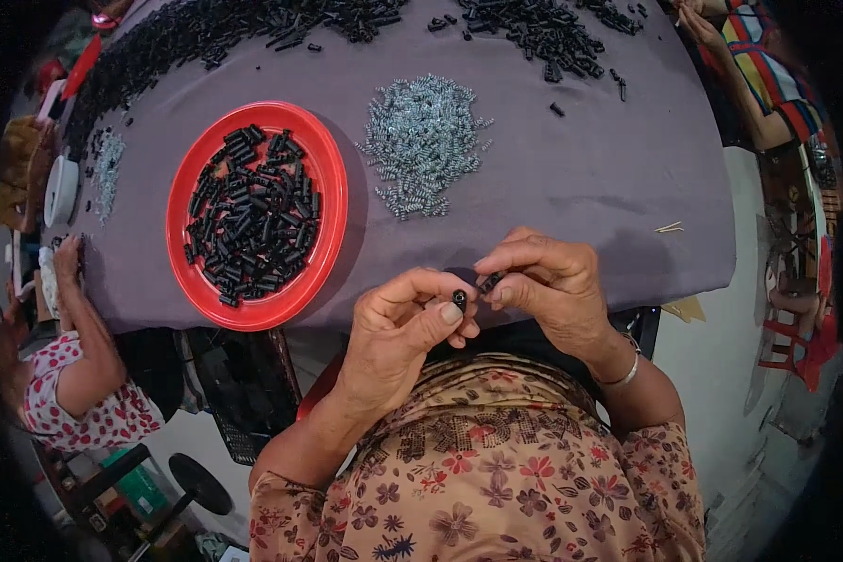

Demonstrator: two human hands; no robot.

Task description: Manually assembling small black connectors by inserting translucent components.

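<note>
Both of my hands are raised together just in front of the table's near edge. Between its thumb and fingers, my left hand (407, 323) pinches a small black plastic tube (459, 300), whose round open end faces up. Close beside it, my right hand (548, 286) grips a second small black plastic piece (492, 281) with thumb and forefinger; the fingers partly cover it. Left of my hands stands a red plate (335, 220) heaped with black tubes (253, 211). Beyond my hands lies a pile of small silver springs (421, 140).
Heaps of black pieces (534, 42) cover the far side of the grey tablecloth (590, 178). Two thin sticks (669, 228) lie at the right. A person in a spotted top (94, 375) sits at the left near a white dish (61, 190); another in stripes (763, 70) is at the right.
</note>
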